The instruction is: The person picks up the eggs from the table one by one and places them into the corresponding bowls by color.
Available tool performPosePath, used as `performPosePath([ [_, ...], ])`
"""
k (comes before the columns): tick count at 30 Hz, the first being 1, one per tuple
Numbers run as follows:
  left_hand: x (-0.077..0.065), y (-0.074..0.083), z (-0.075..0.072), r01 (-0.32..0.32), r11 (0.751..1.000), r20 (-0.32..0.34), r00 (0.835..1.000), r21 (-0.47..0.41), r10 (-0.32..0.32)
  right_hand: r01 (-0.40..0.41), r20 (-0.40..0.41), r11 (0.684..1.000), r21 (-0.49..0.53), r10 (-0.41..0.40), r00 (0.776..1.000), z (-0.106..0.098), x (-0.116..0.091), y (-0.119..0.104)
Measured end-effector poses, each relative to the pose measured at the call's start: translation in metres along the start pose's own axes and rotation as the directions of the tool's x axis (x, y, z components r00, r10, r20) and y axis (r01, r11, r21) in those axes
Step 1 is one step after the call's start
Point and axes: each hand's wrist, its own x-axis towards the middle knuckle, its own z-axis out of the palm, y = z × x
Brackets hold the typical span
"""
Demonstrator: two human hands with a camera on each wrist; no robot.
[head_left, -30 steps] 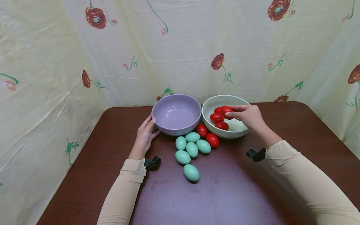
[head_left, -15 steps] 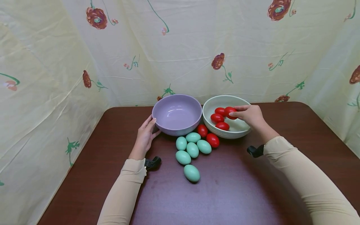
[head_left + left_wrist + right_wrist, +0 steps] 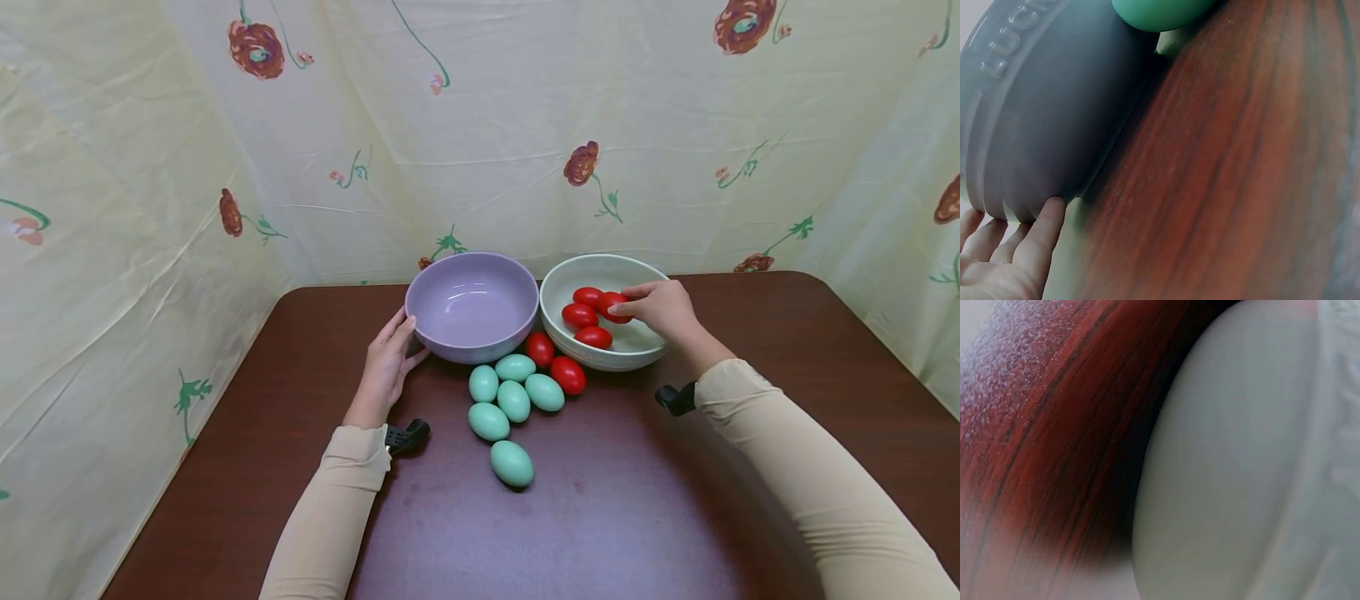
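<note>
r fingers pinch red egg; l fingers spread agst purp bowl

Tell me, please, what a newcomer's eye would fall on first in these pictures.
Probably the bright red eggs: the right hand pinches one over the pale green bowl, three others lie inside it, and two sit on the brown table in front. Next might come the purple bowl, touched at its side by the left hand, and six mint-green eggs on the table before the bowls.
</note>
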Motion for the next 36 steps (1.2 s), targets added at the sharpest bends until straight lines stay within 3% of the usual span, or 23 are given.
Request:
performPosePath([
  [17,0.001,0.0,-0.001,0.0,1.0,0.008,1.0,0.007,0.0,0.041,0.035,0.995,-0.092,-0.038,0.999,0.006,0.004,0.0],
  [27,0.002,0.001,-0.003,0.002,1.0,0.005,1.0,-0.002,-0.002,0.03,0.058,0.997,-0.071,-0.026,0.998,0.008,0.005,-0.003],
  [29,0.002,0.001,-0.003,0.0,1.0,0.002,1.0,-0.001,0.0,0.013,0.03,1.0,-0.01,-0.013,0.999,0.006,0.003,-0.003],
  [32,0.001,0.001,-0.002,0.001,1.0,0.0,1.0,0.002,-0.001,-0.01,-0.026,0.975,0.22,0.016,1.0,0.002,-0.006,-0.004],
  [34,0.002,0.001,-0.002,0.004,1.0,-0.001,1.0,0.004,-0.004,-0.004,-0.049,0.913,0.407,0.026,0.998,-0.001,-0.013,-0.006],
  [36,0.002,0.001,-0.002,0.005,1.0,-0.001,1.0,0.007,-0.005,-0.001,-0.035,0.817,0.576,0.025,0.999,-0.005,-0.023,-0.009],
])
